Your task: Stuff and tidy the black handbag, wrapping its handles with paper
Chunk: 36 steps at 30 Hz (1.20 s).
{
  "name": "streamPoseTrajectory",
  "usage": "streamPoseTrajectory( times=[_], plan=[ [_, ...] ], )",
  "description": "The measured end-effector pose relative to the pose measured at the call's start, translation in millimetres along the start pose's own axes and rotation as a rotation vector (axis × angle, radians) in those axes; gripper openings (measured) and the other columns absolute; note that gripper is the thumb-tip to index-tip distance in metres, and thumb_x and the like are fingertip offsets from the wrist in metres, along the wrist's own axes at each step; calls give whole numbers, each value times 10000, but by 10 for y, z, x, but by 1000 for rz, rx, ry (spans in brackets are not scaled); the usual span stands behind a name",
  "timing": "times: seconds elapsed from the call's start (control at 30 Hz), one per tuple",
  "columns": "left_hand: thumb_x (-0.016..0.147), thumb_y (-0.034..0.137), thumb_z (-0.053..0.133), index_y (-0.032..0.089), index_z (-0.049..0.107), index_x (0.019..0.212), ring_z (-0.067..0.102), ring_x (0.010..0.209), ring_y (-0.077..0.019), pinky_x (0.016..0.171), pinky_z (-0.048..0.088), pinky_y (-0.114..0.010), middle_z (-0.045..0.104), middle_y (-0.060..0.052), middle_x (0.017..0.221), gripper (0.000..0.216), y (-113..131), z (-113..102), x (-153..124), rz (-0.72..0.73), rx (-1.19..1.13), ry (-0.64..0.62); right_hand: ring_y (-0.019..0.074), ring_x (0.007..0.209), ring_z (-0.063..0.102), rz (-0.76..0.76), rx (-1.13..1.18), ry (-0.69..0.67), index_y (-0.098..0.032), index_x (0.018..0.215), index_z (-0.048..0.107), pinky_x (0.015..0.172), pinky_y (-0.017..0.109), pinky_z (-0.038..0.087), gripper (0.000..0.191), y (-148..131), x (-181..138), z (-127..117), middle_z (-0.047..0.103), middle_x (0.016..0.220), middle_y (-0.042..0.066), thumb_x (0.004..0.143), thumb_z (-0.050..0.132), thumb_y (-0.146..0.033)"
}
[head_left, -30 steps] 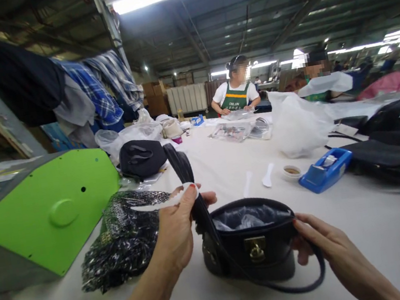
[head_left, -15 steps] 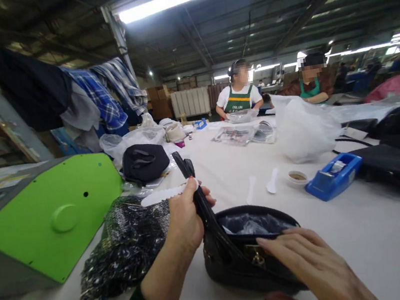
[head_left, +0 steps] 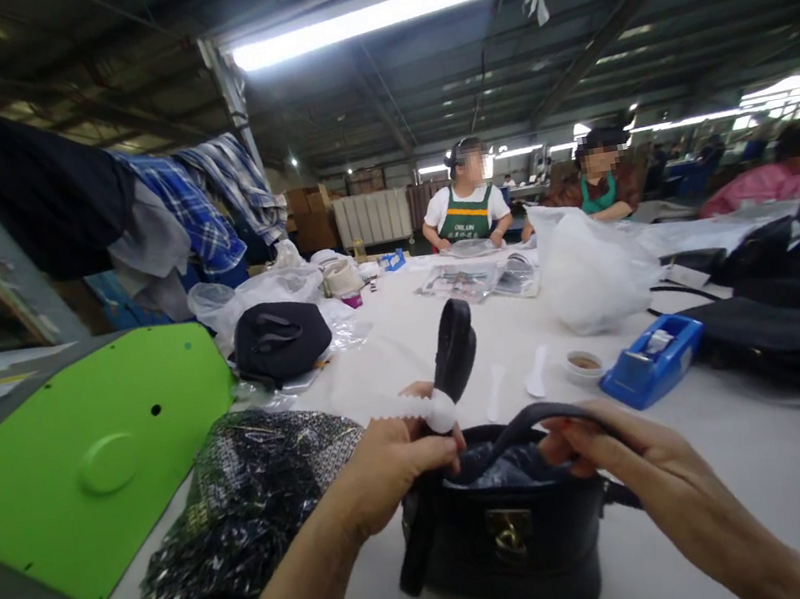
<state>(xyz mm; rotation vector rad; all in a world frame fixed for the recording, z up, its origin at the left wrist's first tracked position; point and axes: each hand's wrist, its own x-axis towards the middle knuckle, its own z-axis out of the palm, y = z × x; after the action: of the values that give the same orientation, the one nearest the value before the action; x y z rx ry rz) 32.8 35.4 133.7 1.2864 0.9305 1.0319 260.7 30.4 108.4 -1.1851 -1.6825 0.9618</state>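
A small black handbag with a brass clasp stands on the white table in front of me, stuffed with crumpled plastic. My left hand is closed on a white plastic knife-like tool and the bag's wide strap, which loops up above the bag. My right hand pinches the thin black handle arching over the bag's opening.
A green machine cover and a black-and-white bag of chain lie to the left. A blue tape dispenser, a small cup, white plastic tools, a white plastic bag and black bags sit ahead and right. Other people work across the table.
My right hand came off the bag's front and took the thin handle at the top. My left hand lowered to the bag's rim, and the strap now curls upward to the right.
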Motion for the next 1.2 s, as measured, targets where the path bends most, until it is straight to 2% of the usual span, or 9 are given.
streamPoseTrajectory(
  times=[0.2, 0.33, 0.5, 0.6, 0.77, 0.9, 1.07, 1.13, 1.2],
  plan=[
    [655, 125, 632, 158, 553, 767, 559, 603, -102, 590, 411, -191, 602, -1, 709, 141, 4, 29, 55, 44, -77, 98, 162, 673, 553, -27, -324, -267, -191, 770, 583, 596, 257, 412, 420, -176, 93, 127, 641, 747, 18, 919, 313, -476],
    [626, 126, 674, 151, 564, 856, 550, 576, -101, 566, 416, -189, 607, -1, 701, 256, -35, 2, 82, 15, -206, 119, 166, 708, 574, -85, -414, -347, -194, 818, 619, 655, 260, 421, 315, -267, 134, 199, 652, 788, 25, 907, 359, -347],
    [650, 153, 686, 146, 583, 812, 540, 611, -102, 601, 420, -182, 611, -8, 699, 193, -97, -26, 95, 29, -213, 156, 156, 692, 580, -108, -606, -438, -167, 719, 626, 627, 242, 412, 277, -351, 176, 275, 642, 780, 45, 861, 393, -218],
    [664, 192, 696, 155, 617, 797, 539, 629, -113, 594, 417, -181, 616, -7, 704, 158, -92, -21, 92, 9, -145, 121, 146, 714, 599, -125, -607, -458, -153, 729, 649, 638, 221, 422, 234, -401, 197, 291, 660, 859, 68, 814, 432, -168],
    [650, 385, 741, 136, 665, 632, 482, 525, -120, 500, 373, -200, 569, -11, 589, 261, -120, -38, 75, -39, 47, 134, 142, 615, 592, -4, -539, -496, -188, 761, 673, 533, 209, 394, 214, -374, 223, 275, 679, 706, 22, 791, 462, -203],
    [642, 466, 739, 177, 687, 827, 457, 477, -137, 464, 367, -220, 547, 13, 544, 346, -156, -86, 62, 23, 108, 134, 164, 703, 631, 47, -487, -445, -223, 836, 686, 578, 221, 421, 228, -303, 237, 304, 707, 795, 20, 799, 463, -250],
    [568, 582, 759, 189, 686, 917, 516, 561, -165, 601, 452, -274, 598, -15, 645, 530, -98, -127, -45, 35, 79, 22, 175, 762, 648, 60, -474, -431, -246, 872, 701, 634, 234, 447, 241, -237, 261, 354, 718, 835, 19, 759, 488, -234],
    [474, 696, 737, 198, 693, 898, 540, 588, -200, 641, 472, -321, 593, -22, 619, 656, -98, -137, -96, -26, 2, 63, 177, 772, 650, 47, -471, -418, -253, 893, 702, 631, 235, 446, 252, -201, 260, 346, 717, 840, 17, 756, 490, -248],
    [405, 724, 739, 222, 698, 825, 568, 679, -246, 662, 484, -343, 615, -32, 652, 656, -138, -143, -124, -75, -26, 177, 182, 763, 653, 57, -463, -390, -270, 923, 699, 609, 240, 442, 259, -173, 239, 330, 713, 844, 16, 758, 500, -278]
  ],
)
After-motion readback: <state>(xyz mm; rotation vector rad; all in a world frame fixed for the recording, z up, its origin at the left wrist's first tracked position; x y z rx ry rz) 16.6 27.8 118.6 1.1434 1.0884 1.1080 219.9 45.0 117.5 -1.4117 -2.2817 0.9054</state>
